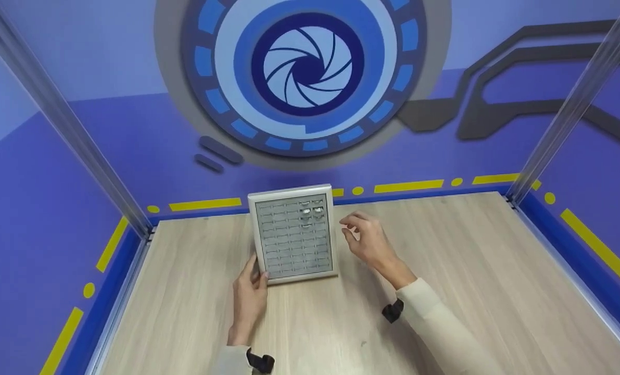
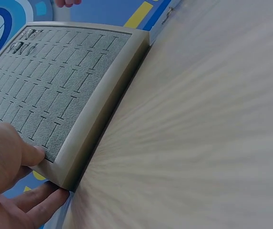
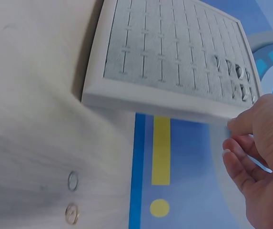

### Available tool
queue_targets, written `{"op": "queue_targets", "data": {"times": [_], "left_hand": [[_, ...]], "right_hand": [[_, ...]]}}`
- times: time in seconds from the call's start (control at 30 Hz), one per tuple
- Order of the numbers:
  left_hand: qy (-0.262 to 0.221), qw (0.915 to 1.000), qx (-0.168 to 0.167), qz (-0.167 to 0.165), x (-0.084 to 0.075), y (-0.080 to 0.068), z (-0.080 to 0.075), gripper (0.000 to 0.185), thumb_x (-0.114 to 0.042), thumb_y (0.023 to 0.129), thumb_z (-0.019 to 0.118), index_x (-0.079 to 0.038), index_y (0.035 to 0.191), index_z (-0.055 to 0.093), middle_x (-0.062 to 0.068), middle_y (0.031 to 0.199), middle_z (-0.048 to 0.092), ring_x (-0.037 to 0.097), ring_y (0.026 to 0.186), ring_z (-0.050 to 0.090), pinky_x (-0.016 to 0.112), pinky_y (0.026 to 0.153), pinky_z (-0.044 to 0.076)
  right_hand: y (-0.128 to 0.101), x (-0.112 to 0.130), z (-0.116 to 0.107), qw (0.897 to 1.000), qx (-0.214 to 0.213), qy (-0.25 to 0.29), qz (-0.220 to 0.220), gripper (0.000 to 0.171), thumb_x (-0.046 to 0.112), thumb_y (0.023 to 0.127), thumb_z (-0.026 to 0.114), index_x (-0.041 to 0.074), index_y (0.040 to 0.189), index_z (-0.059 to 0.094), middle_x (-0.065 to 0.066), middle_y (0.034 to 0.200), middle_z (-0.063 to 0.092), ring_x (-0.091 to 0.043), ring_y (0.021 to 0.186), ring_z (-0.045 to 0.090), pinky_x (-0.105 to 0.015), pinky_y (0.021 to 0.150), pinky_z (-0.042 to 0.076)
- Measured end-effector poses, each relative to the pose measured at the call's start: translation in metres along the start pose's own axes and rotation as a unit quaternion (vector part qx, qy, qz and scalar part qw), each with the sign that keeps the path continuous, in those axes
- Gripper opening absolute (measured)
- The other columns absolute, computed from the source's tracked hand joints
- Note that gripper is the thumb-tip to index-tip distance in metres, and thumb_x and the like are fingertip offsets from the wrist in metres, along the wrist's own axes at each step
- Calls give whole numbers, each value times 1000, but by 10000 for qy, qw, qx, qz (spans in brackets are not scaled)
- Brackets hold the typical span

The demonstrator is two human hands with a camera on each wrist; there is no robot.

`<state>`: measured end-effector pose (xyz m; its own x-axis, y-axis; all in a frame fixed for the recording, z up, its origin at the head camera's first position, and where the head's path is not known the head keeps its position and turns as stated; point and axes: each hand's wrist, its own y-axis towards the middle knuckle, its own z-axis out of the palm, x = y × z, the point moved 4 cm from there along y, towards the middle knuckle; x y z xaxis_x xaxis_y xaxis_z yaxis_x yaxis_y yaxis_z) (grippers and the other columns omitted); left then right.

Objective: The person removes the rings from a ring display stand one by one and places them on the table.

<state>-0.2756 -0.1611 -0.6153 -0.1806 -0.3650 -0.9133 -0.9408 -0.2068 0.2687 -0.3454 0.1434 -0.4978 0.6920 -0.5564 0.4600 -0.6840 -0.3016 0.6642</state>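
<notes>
Fingers of our left hand [image 1: 250,297] grip the near left corner of the ring tray [image 1: 294,235], thumb on the grey felt and the other fingers tucked under the frame, as the left wrist view shows [image 2: 10,167]. That grip is what props the tray: it stands tilted up from the desk [image 1: 445,271], its slotted face turned toward us, so the rows can be read and reached from the front. The tray sits at the middle of the desk, near the back wall. A few rings [image 1: 310,210] sit in the slots at its upper right corner, while the rest of the slots look bare.

Right of the tray, our right hand [image 1: 364,239] hovers just beside the frame, near the filled slots. Its fingers are loosely curled and close together. In the right wrist view [image 3: 257,157] a thin pale sliver shows by the fingertips, but we cannot tell whether anything is pinched there. Two loose rings [image 3: 72,198] lie flat on the desk near that hand, within easy reach.
</notes>
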Motion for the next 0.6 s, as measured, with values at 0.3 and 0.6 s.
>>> {"op": "queue_targets", "data": {"times": [0.3, 0.6], "left_hand": [[219, 9997, -50, -122, 0, -3, -1, 66, 8, 100, 66, 0, 161, 43, 25, 159, 52, 42, 133, 64, 33, 104, 61], [218, 9998, -27, 33, -3, -1, 0, 66, 9, 100, 65, 1, 161, 42, 26, 158, 52, 42, 134, 64, 35, 106, 60]], "right_hand": [[13, 13, 16, 9999, -13, -87, -73, 15, -10, 88, 77, -3, 101, 79, -14, 96, 75, -27, 84, 73, -38, 68, 67], [30, 26, 31, 9996, -202, -211, -26, 12, -10, 89, 76, -2, 98, 78, -12, 94, 71, -22, 80, 70, -32, 65, 62]]}}
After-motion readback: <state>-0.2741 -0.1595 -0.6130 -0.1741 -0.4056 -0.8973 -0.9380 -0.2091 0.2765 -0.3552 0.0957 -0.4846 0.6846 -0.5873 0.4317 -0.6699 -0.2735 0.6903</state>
